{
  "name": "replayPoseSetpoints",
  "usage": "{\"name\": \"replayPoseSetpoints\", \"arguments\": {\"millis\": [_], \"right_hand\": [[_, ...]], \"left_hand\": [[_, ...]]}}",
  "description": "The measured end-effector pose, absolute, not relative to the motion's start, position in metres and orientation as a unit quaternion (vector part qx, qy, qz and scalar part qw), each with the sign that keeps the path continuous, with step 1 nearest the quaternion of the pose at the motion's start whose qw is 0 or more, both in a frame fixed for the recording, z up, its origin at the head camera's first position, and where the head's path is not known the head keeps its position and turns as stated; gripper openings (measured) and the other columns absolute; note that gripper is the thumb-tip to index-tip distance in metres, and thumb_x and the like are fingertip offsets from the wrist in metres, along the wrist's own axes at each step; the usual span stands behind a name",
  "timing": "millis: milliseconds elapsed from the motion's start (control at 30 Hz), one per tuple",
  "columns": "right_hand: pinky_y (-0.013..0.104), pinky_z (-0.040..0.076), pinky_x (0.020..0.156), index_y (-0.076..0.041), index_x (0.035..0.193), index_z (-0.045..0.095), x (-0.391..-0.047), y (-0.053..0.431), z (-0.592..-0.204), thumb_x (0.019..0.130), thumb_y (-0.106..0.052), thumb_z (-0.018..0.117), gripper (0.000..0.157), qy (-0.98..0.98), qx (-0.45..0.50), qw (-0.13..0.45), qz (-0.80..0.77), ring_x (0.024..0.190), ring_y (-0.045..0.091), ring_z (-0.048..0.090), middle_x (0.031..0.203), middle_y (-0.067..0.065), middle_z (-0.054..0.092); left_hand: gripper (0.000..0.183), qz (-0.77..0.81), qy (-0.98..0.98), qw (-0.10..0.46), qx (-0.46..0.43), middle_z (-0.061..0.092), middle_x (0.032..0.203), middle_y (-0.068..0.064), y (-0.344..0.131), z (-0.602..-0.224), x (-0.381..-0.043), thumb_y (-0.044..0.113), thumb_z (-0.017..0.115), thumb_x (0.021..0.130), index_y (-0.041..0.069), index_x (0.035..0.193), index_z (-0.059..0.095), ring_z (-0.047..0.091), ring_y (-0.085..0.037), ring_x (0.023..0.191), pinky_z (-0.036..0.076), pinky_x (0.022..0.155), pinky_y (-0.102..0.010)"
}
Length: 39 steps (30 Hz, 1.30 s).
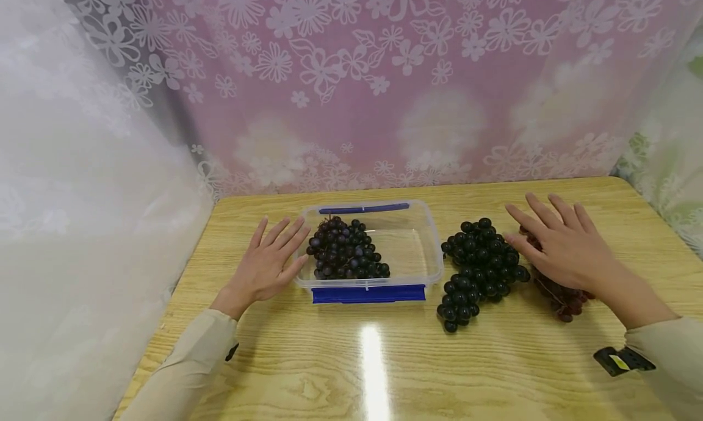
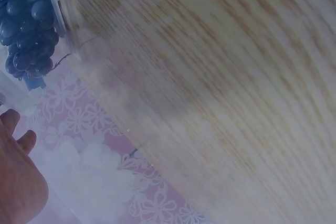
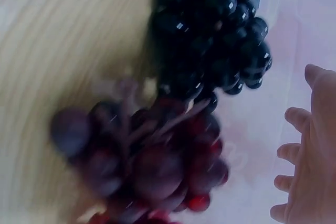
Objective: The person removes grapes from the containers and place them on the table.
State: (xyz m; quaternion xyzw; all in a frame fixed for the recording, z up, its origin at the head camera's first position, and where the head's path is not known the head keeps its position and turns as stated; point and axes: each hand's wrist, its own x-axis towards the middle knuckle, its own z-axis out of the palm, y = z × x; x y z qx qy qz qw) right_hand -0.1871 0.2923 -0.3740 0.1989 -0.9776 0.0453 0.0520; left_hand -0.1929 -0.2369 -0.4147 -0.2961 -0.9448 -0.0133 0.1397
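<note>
A clear plastic box (image 1: 406,250) with blue clips stands on the table, and a bunch of dark purple grapes (image 1: 346,250) lies in its left half. My left hand (image 1: 269,259) is at the box's left side, fingers spread; whether it touches the wall I cannot tell. Right of the box lies a bunch of glossy black grapes (image 1: 478,262). Beyond it, a bunch of reddish grapes (image 1: 562,299) is partly hidden under my right hand (image 1: 566,244), which hovers with straight, spread fingers. In the right wrist view the reddish grapes (image 3: 152,166) show a stem and sit apart from that hand.
The wooden table (image 1: 307,360) has its far edge against a pink flowered curtain (image 1: 351,104). A white curtain (image 1: 82,226) hangs along the left side. A black strap device (image 1: 623,361) is on the right wrist.
</note>
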Motion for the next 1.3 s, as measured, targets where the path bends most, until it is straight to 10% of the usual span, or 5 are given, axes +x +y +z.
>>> {"name": "replayPoseSetpoints", "arguments": {"millis": [1300], "right_hand": [[0.057,0.007,0.112,-0.026,0.154,0.021,-0.21,0.12,-0.352,0.098,-0.061,0.031,0.067,-0.942,0.333,0.025,0.039,0.142,0.036,0.012,0.158,0.01,0.016]], "left_hand": [[0.06,-0.028,-0.946,0.138,-0.293,0.022,0.157,-0.002,-0.238,-0.418,-0.193,0.051,0.023,0.102,0.019,0.153,0.029,0.018,-0.025,0.143,0.0,0.114,-0.05]]}}
